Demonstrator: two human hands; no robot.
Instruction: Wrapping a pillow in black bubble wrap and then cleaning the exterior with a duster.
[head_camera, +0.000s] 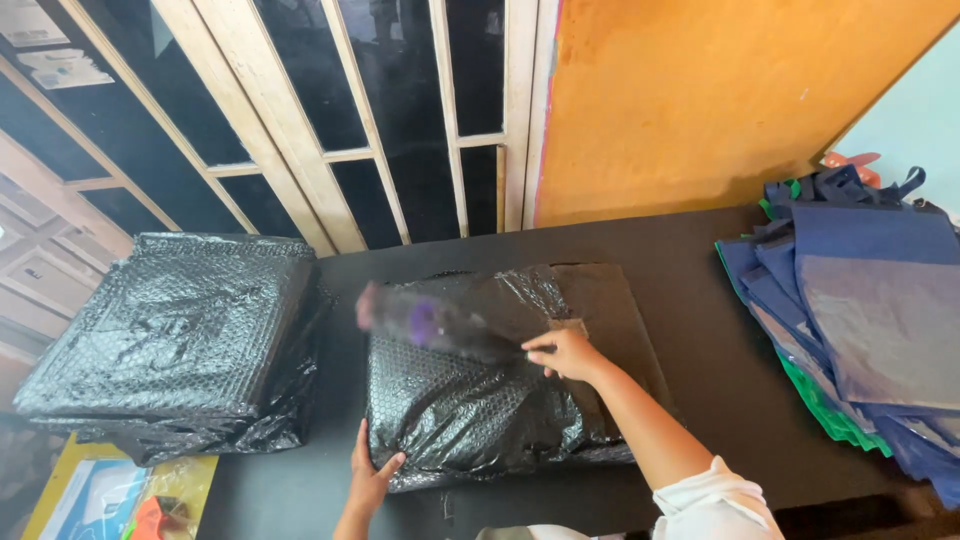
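A bubble-wrapped parcel lies on the desk near its middle, close to the front edge; the left hand rests against the parcel's front left corner; the right hand lies on top of it, toward its right side, with a blurred tool stretching leftward from that hand across the parcel's top; a stack of wrapped parcels sits well apart to the left, at the desk's left end; a pile of fabric bags lies at the right end; a window frame stands behind the desk to the left, a wall behind it to the right.
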